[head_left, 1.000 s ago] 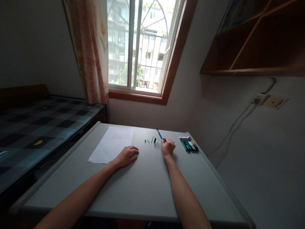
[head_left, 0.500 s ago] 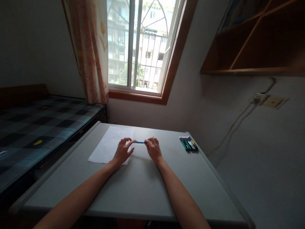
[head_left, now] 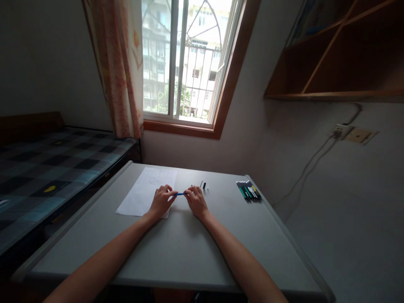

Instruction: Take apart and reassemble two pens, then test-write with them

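A blue pen barrel is held level between both hands above the grey table. My left hand pinches its left end, and my right hand grips its right end. Only a short blue stretch shows between the fingers. Just beyond my right hand lie small loose pen parts: a thin rod and a short black piece. A white sheet of paper lies flat under and left of my left hand.
A row of several pens lies near the table's right edge. A bed with a checked cover stands to the left. A window, a wall shelf and a socket with a cable are behind.
My right hand lifted the blue pen barrel from the far side of the table and carried it left. My left hand rose and took its other end; both hands have since drawn closer together.
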Motion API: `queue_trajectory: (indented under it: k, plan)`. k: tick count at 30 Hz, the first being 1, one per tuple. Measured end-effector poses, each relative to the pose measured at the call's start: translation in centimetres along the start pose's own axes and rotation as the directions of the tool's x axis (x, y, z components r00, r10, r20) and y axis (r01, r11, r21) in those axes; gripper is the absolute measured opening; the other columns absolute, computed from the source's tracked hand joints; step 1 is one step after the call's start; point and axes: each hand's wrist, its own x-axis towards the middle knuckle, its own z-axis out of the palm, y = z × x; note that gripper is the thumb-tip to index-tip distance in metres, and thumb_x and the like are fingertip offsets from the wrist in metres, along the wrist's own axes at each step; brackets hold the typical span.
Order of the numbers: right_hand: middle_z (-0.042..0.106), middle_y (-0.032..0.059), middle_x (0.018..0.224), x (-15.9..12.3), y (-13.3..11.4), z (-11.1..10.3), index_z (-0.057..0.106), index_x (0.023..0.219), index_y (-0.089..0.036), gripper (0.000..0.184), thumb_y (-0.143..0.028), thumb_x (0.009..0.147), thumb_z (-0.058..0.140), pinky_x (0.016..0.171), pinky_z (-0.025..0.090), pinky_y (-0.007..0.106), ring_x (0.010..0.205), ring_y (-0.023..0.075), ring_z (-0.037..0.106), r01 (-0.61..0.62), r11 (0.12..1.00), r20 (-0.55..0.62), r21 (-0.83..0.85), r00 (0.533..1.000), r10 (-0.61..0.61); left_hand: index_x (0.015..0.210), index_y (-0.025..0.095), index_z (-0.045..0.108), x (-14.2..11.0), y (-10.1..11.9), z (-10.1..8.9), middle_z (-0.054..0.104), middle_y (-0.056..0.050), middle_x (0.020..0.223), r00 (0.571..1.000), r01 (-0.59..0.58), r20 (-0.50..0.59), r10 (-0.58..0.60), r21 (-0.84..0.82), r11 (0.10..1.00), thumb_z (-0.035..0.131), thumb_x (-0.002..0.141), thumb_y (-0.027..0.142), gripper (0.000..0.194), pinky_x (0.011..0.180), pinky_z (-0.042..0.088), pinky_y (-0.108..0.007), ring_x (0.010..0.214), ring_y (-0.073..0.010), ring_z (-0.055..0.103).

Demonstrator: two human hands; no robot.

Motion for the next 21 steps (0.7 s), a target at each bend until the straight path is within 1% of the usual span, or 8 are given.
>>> queue_trajectory:
  k: [4, 7, 10, 13, 15, 17, 19, 21]
  plan:
    - [0.053, 0.0061, 0.092, 0.0, -0.1, -0.1, 0.056, 0.095, -0.021, 0.017, -0.025, 0.084, 0.044, 0.082, 0.036, 0.035, 0.090, 0.0199, 0.045, -0.065, 0.998, -0.059, 0.001, 0.996, 0.065, 0.092, 0.030, 0.065, -0.1, -0.2, 0.1, 0.055, -0.004, 0.085, 1.000, 0.027, 0.010, -0.027, -0.020, 0.999, 0.050, 0.080, 0.030, 0.019, 0.070, 0.036, -0.034, 0.081, -0.0198, 0.049]
    - [0.053, 0.0061, 0.093, -0.1, 0.4, -0.6, 0.057, 0.093, -0.020, 0.017, -0.023, 0.084, 0.043, 0.083, 0.032, 0.035, 0.091, 0.0194, 0.044, -0.190, 0.980, -0.153, -0.058, 0.972, 0.179, 0.091, 0.029, 0.065, -0.2, -0.5, 0.2, 0.055, -0.003, 0.084, 0.999, 0.051, 0.009, -0.050, -0.045, 0.998, 0.051, 0.079, 0.029, 0.018, 0.071, 0.036, -0.033, 0.080, -0.0193, 0.050]
    - [0.052, 0.0064, 0.093, -0.4, 1.9, -1.5, 0.058, 0.090, -0.019, 0.018, -0.021, 0.082, 0.042, 0.083, 0.030, 0.035, 0.091, 0.0197, 0.042, -0.370, 0.920, -0.242, -0.130, 0.912, 0.332, 0.090, 0.028, 0.065, -0.2, -0.6, 0.4, 0.056, -0.003, 0.083, 0.998, 0.067, 0.007, -0.066, -0.071, 0.995, 0.052, 0.078, 0.028, 0.018, 0.070, 0.036, -0.032, 0.080, -0.0188, 0.050]
    - [0.052, 0.0073, 0.095, -0.9, 3.9, -2.2, 0.061, 0.086, -0.018, 0.020, -0.018, 0.078, 0.043, 0.080, 0.030, 0.034, 0.092, 0.0211, 0.042, -0.538, 0.825, -0.282, -0.170, 0.829, 0.482, 0.090, 0.027, 0.065, -0.2, -0.6, 0.4, 0.056, -0.003, 0.083, 0.997, 0.081, 0.023, -0.080, -0.082, 0.993, 0.051, 0.078, 0.029, 0.018, 0.070, 0.036, -0.032, 0.080, -0.0183, 0.050]
    - [0.053, 0.0072, 0.097, -1.2, 5.2, -2.4, 0.063, 0.078, -0.018, 0.020, -0.015, 0.075, 0.044, 0.080, 0.030, 0.033, 0.092, 0.0208, 0.042, -0.618, 0.765, -0.249, -0.181, 0.782, 0.572, 0.089, 0.027, 0.066, -0.1, -0.5, 0.4, 0.056, -0.003, 0.082, 0.995, 0.092, 0.039, -0.089, -0.085, 0.992, 0.052, 0.078, 0.029, 0.018, 0.070, 0.035, -0.031, 0.080, -0.0182, 0.050]
    - [0.055, 0.0060, 0.102, -1.5, 6.2, -2.3, 0.064, 0.072, -0.019, 0.020, -0.017, 0.074, 0.044, 0.080, 0.031, 0.032, 0.093, 0.0208, 0.043, -0.664, 0.726, -0.163, -0.177, 0.747, 0.644, 0.089, 0.026, 0.066, -0.1, -0.5, 0.3, 0.057, -0.003, 0.082, 0.994, 0.101, 0.046, -0.097, -0.088, 0.991, 0.052, 0.078, 0.029, 0.018, 0.070, 0.035, -0.031, 0.080, -0.0183, 0.050]
    - [0.056, 0.0038, 0.107, -1.7, 6.6, -2.2, 0.066, 0.072, -0.021, 0.020, -0.020, 0.074, 0.046, 0.081, 0.032, 0.032, 0.096, 0.0212, 0.043, -0.684, 0.710, -0.051, -0.166, 0.725, 0.687, 0.089, 0.026, 0.066, -0.1, -0.4, 0.3, 0.057, -0.003, 0.082, 0.994, 0.105, 0.048, -0.101, -0.094, 0.990, 0.052, 0.078, 0.029, 0.018, 0.070, 0.035, -0.031, 0.080, -0.0186, 0.050]
    - [0.055, 0.0017, 0.112, -1.8, 6.6, -2.1, 0.067, 0.078, -0.024, 0.021, -0.023, 0.073, 0.047, 0.083, 0.031, 0.033, 0.101, 0.0222, 0.042, -0.684, 0.710, 0.036, -0.165, 0.716, 0.698, 0.089, 0.027, 0.066, -0.2, -0.5, 0.3, 0.057, -0.003, 0.082, 0.993, 0.107, 0.050, -0.103, -0.099, 0.989, 0.052, 0.077, 0.030, 0.018, 0.070, 0.035, -0.031, 0.079, -0.0188, 0.051]
